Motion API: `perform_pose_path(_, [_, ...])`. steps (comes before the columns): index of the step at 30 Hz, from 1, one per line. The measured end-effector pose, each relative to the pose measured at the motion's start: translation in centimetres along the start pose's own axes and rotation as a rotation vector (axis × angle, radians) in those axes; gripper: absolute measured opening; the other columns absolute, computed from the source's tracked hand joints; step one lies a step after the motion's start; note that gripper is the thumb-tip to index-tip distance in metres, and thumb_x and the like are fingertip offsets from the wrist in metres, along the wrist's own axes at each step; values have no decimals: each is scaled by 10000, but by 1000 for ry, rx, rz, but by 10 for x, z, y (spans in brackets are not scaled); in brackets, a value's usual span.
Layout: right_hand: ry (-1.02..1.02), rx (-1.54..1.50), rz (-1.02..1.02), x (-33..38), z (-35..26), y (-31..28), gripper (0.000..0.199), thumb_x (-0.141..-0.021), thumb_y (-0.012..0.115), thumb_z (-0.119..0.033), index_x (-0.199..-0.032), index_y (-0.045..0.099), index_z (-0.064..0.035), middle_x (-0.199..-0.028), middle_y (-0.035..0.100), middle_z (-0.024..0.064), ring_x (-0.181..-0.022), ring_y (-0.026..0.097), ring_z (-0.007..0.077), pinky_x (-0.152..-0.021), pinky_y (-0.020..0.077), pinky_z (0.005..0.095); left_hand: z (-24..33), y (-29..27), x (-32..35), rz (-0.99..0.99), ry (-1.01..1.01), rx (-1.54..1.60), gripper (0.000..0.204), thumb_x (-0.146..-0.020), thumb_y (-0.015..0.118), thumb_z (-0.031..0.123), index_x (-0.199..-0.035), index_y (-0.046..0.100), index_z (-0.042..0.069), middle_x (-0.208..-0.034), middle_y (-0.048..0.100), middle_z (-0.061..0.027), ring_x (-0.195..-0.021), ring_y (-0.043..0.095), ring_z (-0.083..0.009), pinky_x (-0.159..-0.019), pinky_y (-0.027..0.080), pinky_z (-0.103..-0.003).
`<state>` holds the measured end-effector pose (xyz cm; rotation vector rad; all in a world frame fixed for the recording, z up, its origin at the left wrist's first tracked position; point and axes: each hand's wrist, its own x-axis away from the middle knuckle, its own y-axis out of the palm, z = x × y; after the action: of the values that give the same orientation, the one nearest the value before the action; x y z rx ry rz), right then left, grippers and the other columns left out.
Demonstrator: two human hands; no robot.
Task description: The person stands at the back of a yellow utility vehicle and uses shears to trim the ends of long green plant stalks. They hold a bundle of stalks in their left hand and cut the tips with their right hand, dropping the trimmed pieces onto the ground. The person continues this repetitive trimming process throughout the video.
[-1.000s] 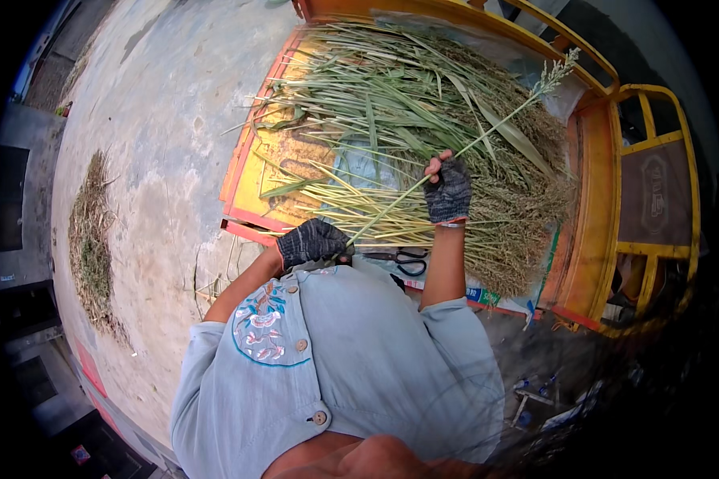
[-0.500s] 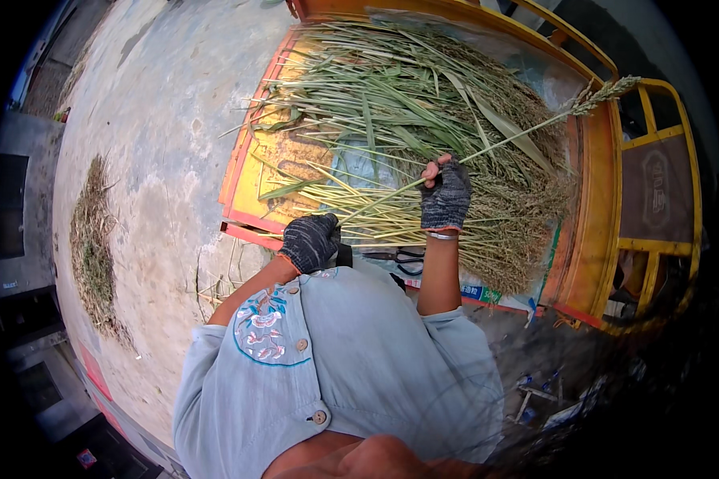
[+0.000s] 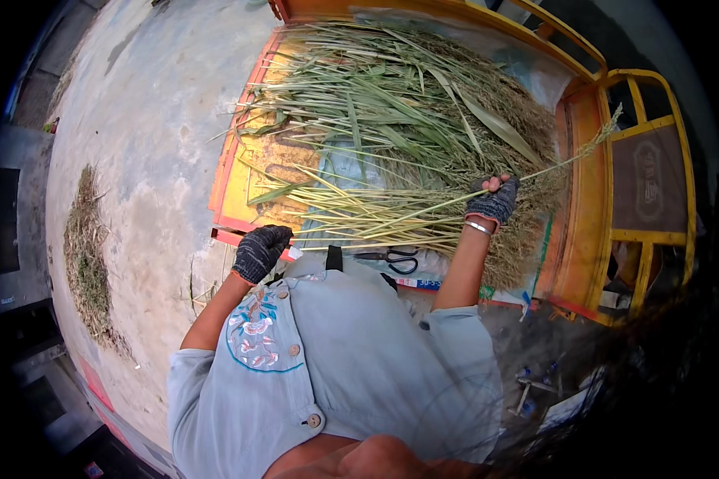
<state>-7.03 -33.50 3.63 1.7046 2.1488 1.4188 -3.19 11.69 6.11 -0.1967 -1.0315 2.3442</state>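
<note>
My right hand (image 3: 494, 199), in a dark knitted glove with bare fingertips, is closed round a long green stalk (image 3: 431, 211). The stalk slants across the pile, its seed head (image 3: 599, 137) sticking up toward the yellow frame at the right. Gloved and closed, my left hand (image 3: 261, 251) is at the near left corner of the cart bed; a small pale bit shows beside its fingers, too little to name. Between and beyond my hands lies a layer of cut stalks (image 3: 359, 112), stems to the left and brownish seed heads to the right. Yellow trimmed stems (image 3: 351, 211) lie nearest me.
Black-handled scissors (image 3: 398, 260) lie at the bed's near edge, close to my body. The orange and yellow cart bed (image 3: 230, 180) has a raised wall and a yellow rail (image 3: 645, 235) on the right. A heap of plant scraps (image 3: 88, 255) lies on the concrete floor at the left.
My right hand has slid right with the stalk, nearer the seed heads. My left hand has drawn back left and slightly down, away from the stems. The hands are farther apart.
</note>
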Motion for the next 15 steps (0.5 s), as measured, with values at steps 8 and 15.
perform_pose_path(8, [113,-9,-68,71,63,48,110,-783,507,-105,-710,449,-46,-504,385,43,-424,386,134,-418,310,236,89,32,-56,-40,278,-35,184,-736,647,180,-875,662,61,-787,628,-141,-751,599,-286,-691,476,-374])
perform_pose_path(15, [70,96,-205,94,64,64,117,-787,495,-101,-694,450,-46,-512,392,30,-418,372,127,-426,304,252,91,41,-49,-336,-21,107,203,-761,595,205,-803,646,13,-667,610,-158,-602,593,-257,-584,470,-350])
